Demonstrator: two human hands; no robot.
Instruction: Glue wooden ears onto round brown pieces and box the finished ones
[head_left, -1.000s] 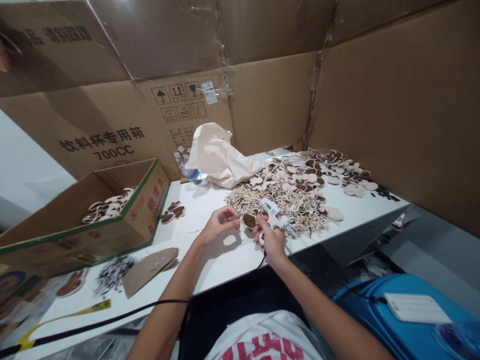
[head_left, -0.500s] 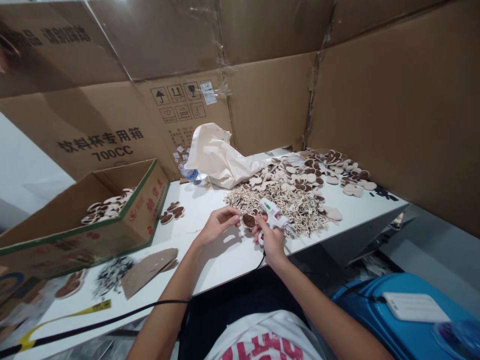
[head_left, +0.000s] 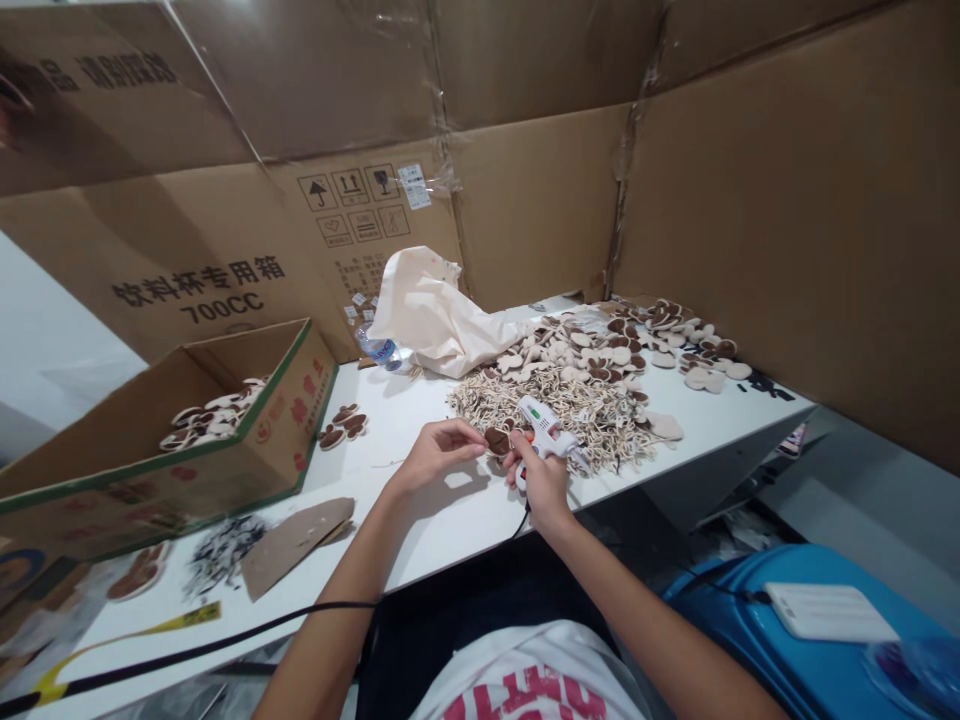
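In my right hand (head_left: 541,478) is a white glue gun (head_left: 546,425) with an orange part near its nozzle, its cord dropping over the table edge. The thumb and fingers of that same hand also steady a brown felt piece (head_left: 496,440) with a pale edge. My left hand (head_left: 442,452) pinches at the left side of this piece, thumb and forefinger together. Whether a thin cord lies between those fingertips is too small to tell. Just behind both hands spreads a heap of cream cords (head_left: 555,405).
Cream and brown felt pieces (head_left: 592,350) pile up behind the cords, beside a cream cloth bag (head_left: 431,310) and plastic bottle (head_left: 381,348). A cardboard box (head_left: 296,440) with felt pieces stands left, near brown scraps (head_left: 296,545). A black cable (head_left: 225,635) crosses the front left. Cardboard walls enclose the back.
My left hand's thumb and forefinger have closed together and moved slightly right, up to the brown felt piece. My right hand and the glue gun have hardly moved.
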